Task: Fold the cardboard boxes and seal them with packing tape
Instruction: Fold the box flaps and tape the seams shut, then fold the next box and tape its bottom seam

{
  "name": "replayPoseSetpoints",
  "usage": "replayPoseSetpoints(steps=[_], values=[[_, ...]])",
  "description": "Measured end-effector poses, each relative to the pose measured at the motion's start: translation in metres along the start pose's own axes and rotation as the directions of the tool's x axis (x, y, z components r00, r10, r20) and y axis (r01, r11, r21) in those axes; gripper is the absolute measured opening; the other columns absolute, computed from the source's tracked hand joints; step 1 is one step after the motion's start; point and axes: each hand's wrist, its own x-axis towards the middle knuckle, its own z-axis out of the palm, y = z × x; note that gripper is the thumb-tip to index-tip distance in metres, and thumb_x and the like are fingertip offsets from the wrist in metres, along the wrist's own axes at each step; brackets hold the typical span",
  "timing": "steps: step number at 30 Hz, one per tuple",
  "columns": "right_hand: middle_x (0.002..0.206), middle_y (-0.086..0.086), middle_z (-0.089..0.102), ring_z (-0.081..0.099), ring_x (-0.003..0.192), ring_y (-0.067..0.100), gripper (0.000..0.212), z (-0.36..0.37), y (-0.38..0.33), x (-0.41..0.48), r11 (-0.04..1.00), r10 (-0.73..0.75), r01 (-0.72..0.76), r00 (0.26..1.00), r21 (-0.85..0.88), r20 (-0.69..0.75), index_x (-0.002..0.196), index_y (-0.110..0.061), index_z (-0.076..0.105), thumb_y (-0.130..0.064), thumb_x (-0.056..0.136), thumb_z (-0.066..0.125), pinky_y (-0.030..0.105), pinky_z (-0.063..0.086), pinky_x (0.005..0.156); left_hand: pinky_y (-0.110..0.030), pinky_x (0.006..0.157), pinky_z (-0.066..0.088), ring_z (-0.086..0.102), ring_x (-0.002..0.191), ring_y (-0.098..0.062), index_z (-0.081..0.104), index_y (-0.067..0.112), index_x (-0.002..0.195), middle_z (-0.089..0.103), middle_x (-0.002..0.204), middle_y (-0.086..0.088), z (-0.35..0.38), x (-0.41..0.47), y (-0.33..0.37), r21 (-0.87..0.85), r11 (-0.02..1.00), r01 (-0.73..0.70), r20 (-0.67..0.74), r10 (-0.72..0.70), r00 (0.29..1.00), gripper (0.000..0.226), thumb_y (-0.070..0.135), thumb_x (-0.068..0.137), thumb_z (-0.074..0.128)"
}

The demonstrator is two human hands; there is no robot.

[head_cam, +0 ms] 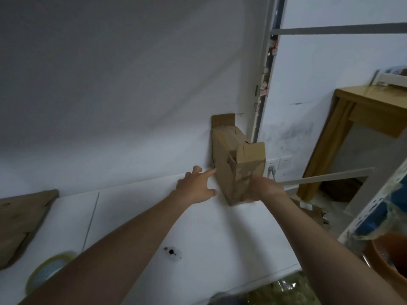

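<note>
A brown cardboard box (224, 159) stands on edge at the far side of the white table (136, 216), against the wall, with a flap sticking up at its back and another flap open at its near right end. My right hand (264, 190) grips the box's near lower right corner. My left hand (196, 186) is spread, fingers apart, its fingertips touching the box's left face. A roll of clear packing tape (47, 271) lies flat at the table's near left.
Flattened cardboard (19, 221) lies at the table's left edge. A wooden desk (361, 119) stands at the right, with wall sockets (279, 165) beside it. A metal rack post (374, 201) and an orange bucket (387, 258) are at the near right.
</note>
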Motion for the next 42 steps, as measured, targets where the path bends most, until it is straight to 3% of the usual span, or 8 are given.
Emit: replayPoseSetpoints(steps=[5,14,19,23,28,33,38,42], values=[[0.138,0.007,0.052,0.054,0.125,0.037,0.101,-0.004,-0.081,-0.061,0.982,-0.189,0.191,0.972,0.0,-0.139,0.152,-0.026,0.027,-0.055,0.072,0.081,0.052,0.05,0.097,-0.045,0.108,0.038,0.036,0.14,-0.026,0.034,0.051,0.149,0.024,0.159,0.003,-0.035,-0.059,-0.057,0.035,0.998,0.059,-0.045,-0.057,0.997,0.07,0.057,0.086,0.064],[0.149,0.002,0.049,0.05,0.134,0.031,0.093,0.027,-0.239,-0.132,0.894,-0.447,0.448,0.886,-0.024,-0.124,0.157,-0.033,0.024,-0.055,0.082,0.075,0.045,0.045,0.104,-0.048,0.107,0.043,0.042,0.137,-0.028,0.032,0.048,0.151,0.035,0.156,0.0,-0.077,-0.196,-0.222,0.097,0.949,0.3,-0.131,-0.286,0.949,0.073,0.061,0.087,0.063],[0.15,-0.001,0.049,0.05,0.134,0.026,0.082,0.071,-0.321,-0.172,0.826,-0.563,0.563,0.821,-0.024,-0.098,0.155,-0.035,0.031,-0.054,0.086,0.072,0.042,0.043,0.102,-0.04,0.114,0.033,0.035,0.144,-0.029,0.035,0.035,0.153,0.031,0.16,-0.008,-0.081,-0.263,-0.311,0.016,0.915,0.403,-0.104,-0.4,0.911,0.075,0.05,0.088,0.069],[0.151,-0.006,0.048,0.048,0.136,0.023,0.071,0.113,-0.374,-0.193,0.758,-0.652,0.649,0.757,-0.058,-0.052,0.149,-0.038,0.041,-0.054,0.087,0.071,0.041,0.043,0.104,-0.043,0.109,0.042,0.046,0.137,-0.03,0.045,0.028,0.147,0.044,0.152,-0.004,-0.064,-0.305,-0.39,-0.029,0.909,0.416,-0.102,-0.416,0.904,0.095,0.067,0.062,0.06],[0.155,-0.007,0.042,0.041,0.141,0.024,0.083,0.182,-0.418,-0.202,0.688,-0.714,0.725,0.686,-0.047,0.138,0.151,-0.039,0.038,-0.06,0.08,0.075,0.044,0.039,0.112,-0.045,0.108,0.044,0.041,0.139,-0.031,0.04,0.022,0.152,0.038,0.155,-0.009,-0.05,-0.339,-0.437,-0.01,0.886,0.464,-0.061,-0.464,0.884,0.072,0.024,0.086,0.067],[0.163,-0.009,0.025,0.026,0.145,0.035,0.104,0.234,-0.434,-0.202,0.698,-0.674,0.708,0.699,-0.101,0.238,0.157,-0.041,0.021,-0.056,0.074,0.082,0.053,0.036,0.112,-0.055,0.11,0.038,0.041,0.136,-0.032,0.041,0.027,0.148,0.042,0.15,-0.006,-0.039,-0.339,-0.472,0.155,0.833,0.531,-0.072,-0.527,0.847,0.063,0.02,0.089,0.061],[0.152,-0.007,0.031,0.035,0.132,0.034,0.095,0.256,-0.432,-0.19,0.737,-0.641,0.663,0.748,-0.13,0.173,0.155,-0.038,0.024,-0.045,0.077,0.077,0.05,0.048,0.098,-0.07,0.111,0.025,0.034,0.14,-0.036,0.043,0.029,0.146,0.036,0.153,-0.006,-0.023,-0.32,-0.48,0.333,0.796,0.506,-0.06,-0.518,0.854,0.057,0.013,0.094,0.06],[0.15,-0.004,0.032,0.038,0.133,0.038,0.093,0.245,-0.412,-0.174,0.828,-0.516,0.532,0.847,-0.18,0.127,0.155,-0.038,0.018,-0.042,0.08,0.073,0.053,0.041,0.103,-0.062,0.105,0.037,0.043,0.129,-0.037,0.044,0.027,0.144,0.043,0.144,-0.008,-0.016,-0.305,-0.485,0.381,0.773,0.507,-0.156,-0.486,0.86,0.055,0.009,0.094,0.058]])
